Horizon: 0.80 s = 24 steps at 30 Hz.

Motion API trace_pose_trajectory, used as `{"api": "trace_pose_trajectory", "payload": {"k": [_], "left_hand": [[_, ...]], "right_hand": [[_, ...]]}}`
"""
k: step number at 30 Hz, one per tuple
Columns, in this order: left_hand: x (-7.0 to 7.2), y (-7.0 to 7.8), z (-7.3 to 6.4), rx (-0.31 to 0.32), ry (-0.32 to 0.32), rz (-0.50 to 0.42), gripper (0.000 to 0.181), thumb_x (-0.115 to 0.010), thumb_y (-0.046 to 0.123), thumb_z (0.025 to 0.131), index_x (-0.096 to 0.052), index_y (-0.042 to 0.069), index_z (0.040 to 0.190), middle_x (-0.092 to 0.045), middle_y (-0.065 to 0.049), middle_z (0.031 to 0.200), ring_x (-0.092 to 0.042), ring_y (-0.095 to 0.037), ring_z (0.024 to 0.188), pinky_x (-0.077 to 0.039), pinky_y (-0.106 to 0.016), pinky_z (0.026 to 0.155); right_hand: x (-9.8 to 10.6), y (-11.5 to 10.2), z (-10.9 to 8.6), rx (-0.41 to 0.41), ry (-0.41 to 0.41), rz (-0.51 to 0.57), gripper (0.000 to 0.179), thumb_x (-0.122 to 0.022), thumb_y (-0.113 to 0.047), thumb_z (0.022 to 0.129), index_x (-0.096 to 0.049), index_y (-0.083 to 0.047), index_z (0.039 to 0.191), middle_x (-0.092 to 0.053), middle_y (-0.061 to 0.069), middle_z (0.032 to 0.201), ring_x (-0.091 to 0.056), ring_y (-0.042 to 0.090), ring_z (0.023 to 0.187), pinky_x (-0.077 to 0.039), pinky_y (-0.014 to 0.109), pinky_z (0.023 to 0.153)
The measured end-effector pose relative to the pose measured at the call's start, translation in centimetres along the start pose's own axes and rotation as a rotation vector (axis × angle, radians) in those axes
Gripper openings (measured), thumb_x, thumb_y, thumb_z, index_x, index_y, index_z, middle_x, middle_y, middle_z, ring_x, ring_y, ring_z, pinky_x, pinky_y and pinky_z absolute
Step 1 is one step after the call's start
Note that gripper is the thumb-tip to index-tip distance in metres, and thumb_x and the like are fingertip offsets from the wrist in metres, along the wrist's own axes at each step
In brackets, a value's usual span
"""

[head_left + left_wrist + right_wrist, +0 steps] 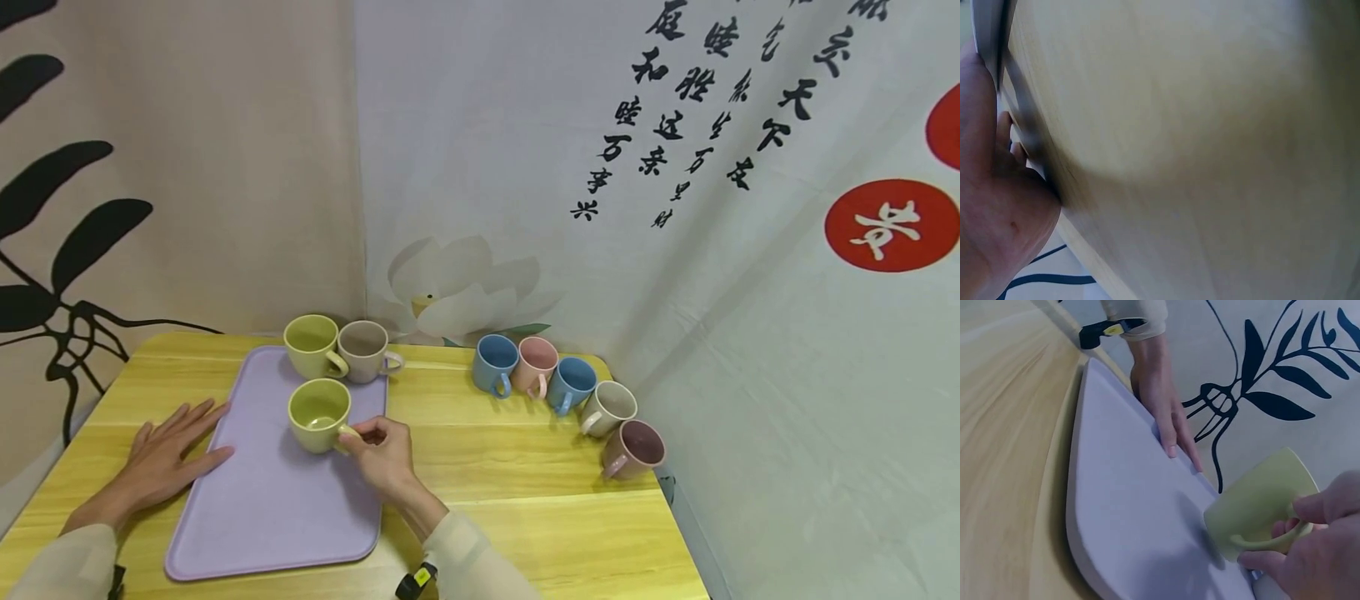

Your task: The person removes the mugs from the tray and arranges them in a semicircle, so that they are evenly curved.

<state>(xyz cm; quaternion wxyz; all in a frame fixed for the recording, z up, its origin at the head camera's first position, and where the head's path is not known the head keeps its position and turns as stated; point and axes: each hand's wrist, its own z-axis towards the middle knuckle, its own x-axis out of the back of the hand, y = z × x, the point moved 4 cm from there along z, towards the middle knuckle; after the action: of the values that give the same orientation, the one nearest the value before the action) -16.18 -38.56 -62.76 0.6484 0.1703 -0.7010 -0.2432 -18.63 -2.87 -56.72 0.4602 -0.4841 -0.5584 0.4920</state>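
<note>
My right hand [387, 460] pinches the handle of a yellow-green mug [318, 417] over the middle of a lilac tray [277, 517]. In the right wrist view the same mug [1254, 500] casts a shadow on the tray; whether its base touches is hard to tell. Another yellow-green mug [309, 354] and a grey mug [363, 357] stand side by side at the tray's far end. With fingers spread and straight, my left hand [167, 457] rests along the tray's left edge, thumb on the rim. The left wrist view catches only part of this hand [1004, 212].
On the wooden table [480, 533], a row of mugs curves along the far right edge: a blue mug [495, 365], a pink mug [537, 365], a second blue mug [572, 383], a pale mug [611, 408] and a mauve mug [636, 450]. A printed curtain [480, 167] hangs behind.
</note>
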Motion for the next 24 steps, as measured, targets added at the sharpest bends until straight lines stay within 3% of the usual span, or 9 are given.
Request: {"api": "trace_pose_trajectory", "payload": {"k": [24], "left_hand": [[-0.4,-0.6,0.2,-0.007,0.017,-0.014,0.086,-0.062,0.055,0.114,-0.025,0.015,0.180,-0.013,-0.037,0.185,0.003,-0.069,0.169,0.024,-0.088,0.125]], "right_hand": [[3.4,-1.2,-0.4,0.070,-0.003,0.161,0.014,-0.089,0.003,0.092,-0.080,0.009,0.101,-0.079,0.006,0.086,-0.071,0.006,0.073,-0.057,0.017,0.064]]}}
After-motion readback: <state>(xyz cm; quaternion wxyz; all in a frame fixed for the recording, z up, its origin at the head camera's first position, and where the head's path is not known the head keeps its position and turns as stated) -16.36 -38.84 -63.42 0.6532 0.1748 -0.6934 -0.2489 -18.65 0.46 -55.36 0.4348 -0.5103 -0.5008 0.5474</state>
